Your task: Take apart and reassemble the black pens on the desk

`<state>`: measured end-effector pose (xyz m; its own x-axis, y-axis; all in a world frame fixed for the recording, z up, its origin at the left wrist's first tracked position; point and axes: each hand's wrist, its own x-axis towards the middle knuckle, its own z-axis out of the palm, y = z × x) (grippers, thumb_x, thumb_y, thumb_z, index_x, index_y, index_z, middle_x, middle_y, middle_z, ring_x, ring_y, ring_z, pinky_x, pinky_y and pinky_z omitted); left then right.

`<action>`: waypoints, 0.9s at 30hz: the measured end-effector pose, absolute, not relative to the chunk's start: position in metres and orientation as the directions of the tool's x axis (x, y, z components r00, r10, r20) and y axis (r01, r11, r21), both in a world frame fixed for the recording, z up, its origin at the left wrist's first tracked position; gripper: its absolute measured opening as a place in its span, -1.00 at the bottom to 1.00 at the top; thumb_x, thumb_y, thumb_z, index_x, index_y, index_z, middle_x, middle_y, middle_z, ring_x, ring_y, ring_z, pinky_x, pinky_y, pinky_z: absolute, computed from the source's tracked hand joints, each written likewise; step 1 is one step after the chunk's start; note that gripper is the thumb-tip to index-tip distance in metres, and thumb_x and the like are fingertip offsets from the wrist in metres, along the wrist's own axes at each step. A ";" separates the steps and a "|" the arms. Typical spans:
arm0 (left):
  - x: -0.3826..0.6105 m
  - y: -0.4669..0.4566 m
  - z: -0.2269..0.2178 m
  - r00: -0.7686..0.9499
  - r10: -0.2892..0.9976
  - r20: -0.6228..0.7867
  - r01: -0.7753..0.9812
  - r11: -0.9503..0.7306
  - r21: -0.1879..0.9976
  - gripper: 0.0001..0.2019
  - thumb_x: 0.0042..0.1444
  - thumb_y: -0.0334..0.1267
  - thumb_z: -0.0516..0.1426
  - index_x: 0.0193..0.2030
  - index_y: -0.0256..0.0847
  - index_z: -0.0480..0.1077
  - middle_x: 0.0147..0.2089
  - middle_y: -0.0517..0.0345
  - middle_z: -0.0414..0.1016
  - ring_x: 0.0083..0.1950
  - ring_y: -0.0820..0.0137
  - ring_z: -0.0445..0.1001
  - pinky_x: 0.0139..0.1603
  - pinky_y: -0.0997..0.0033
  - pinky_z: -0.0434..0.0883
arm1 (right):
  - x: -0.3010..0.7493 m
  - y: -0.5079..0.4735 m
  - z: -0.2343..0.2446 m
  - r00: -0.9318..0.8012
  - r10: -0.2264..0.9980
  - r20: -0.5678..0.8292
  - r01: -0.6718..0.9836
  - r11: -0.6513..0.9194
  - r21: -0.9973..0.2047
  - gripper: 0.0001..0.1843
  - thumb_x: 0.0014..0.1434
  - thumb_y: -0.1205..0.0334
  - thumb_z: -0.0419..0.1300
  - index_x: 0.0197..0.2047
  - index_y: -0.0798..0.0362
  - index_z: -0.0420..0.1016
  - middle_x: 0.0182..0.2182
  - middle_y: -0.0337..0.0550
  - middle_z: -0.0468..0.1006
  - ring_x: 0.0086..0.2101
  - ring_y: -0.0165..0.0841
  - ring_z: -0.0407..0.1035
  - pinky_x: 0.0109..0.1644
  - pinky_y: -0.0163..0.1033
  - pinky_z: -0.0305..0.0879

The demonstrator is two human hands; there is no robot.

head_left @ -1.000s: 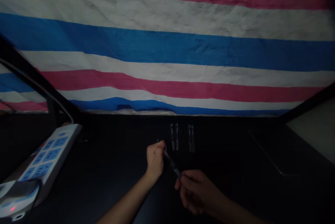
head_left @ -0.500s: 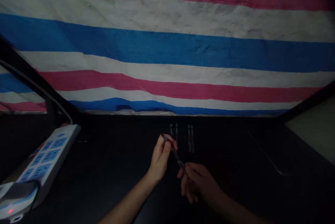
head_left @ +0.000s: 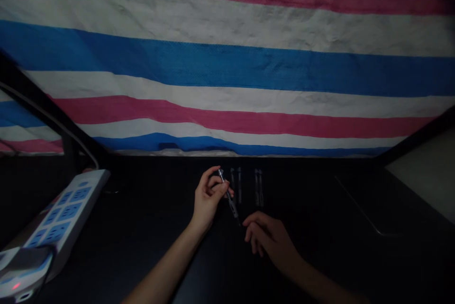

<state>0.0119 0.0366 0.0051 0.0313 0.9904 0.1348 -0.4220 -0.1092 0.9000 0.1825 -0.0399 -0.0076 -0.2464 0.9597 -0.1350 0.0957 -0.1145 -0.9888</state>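
In my left hand (head_left: 206,198) is a slim pen (head_left: 232,208), pinched between thumb and fingers near its upper part. It is tilted, with its darker clip end pointing down and to the right. My right hand (head_left: 269,236) hovers just right of that lower end, apart from it, with loosely bent fingers and nothing visible in them. Beyond the hands, several similar thin, clear pens lie side by side on the dark table, among them one pen (head_left: 239,188) by my left fingertips and another pen (head_left: 261,190) farther right. Dim light hides their details.
A white power strip (head_left: 69,211) with blue sockets lies at the left, with a plugged-in adapter (head_left: 28,259) and a red light. A dark flat panel (head_left: 391,204) is at the right. Behind the table hangs a striped tarp (head_left: 249,67).
My right hand has let go of the pen's lower end and moved slightly right. My left hand has shifted left with the pen, which now stands steeper.
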 end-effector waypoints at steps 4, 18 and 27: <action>0.014 0.036 0.004 0.039 0.990 0.136 -0.408 -0.108 0.907 -0.54 0.04 -0.29 0.26 0.09 -0.10 0.26 -0.33 0.29 0.40 -0.43 0.46 0.51 -0.38 0.47 0.41 | 0.182 -0.039 -0.004 -0.219 0.965 -0.147 0.139 -0.118 -0.983 -0.77 0.22 0.13 0.06 -0.28 0.10 0.44 -0.54 -0.25 0.47 -0.65 -0.52 0.29 -0.63 -0.44 0.10; 0.014 0.035 0.003 0.063 0.987 0.148 -0.386 -0.113 0.915 -0.53 0.03 -0.29 0.26 0.08 -0.11 0.25 -0.33 0.28 0.41 -0.43 0.45 0.52 -0.38 0.47 0.42 | 0.182 -0.041 0.000 -0.176 0.977 -0.118 0.241 -0.073 -0.968 -0.77 0.18 0.15 0.07 -0.32 0.09 0.48 -0.60 -0.29 0.43 -0.66 -0.52 0.25 -0.56 -0.41 0.14; 0.015 0.036 0.005 0.072 0.987 0.144 -0.374 -0.107 0.921 -0.55 0.03 -0.27 0.26 0.05 -0.11 0.24 -0.33 0.27 0.40 -0.44 0.43 0.52 -0.39 0.43 0.44 | 0.184 -0.040 -0.001 -0.184 0.976 -0.114 0.248 -0.066 -0.966 -0.79 0.19 0.19 0.07 -0.33 0.08 0.49 -0.60 -0.30 0.44 -0.66 -0.51 0.27 -0.56 -0.41 0.15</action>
<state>0.0152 0.0363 0.0051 0.0722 0.9869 0.1444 -0.3743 -0.1074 0.9211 0.1837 -0.0402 -0.0010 -0.1842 0.9762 -0.1143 0.2479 -0.0664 -0.9665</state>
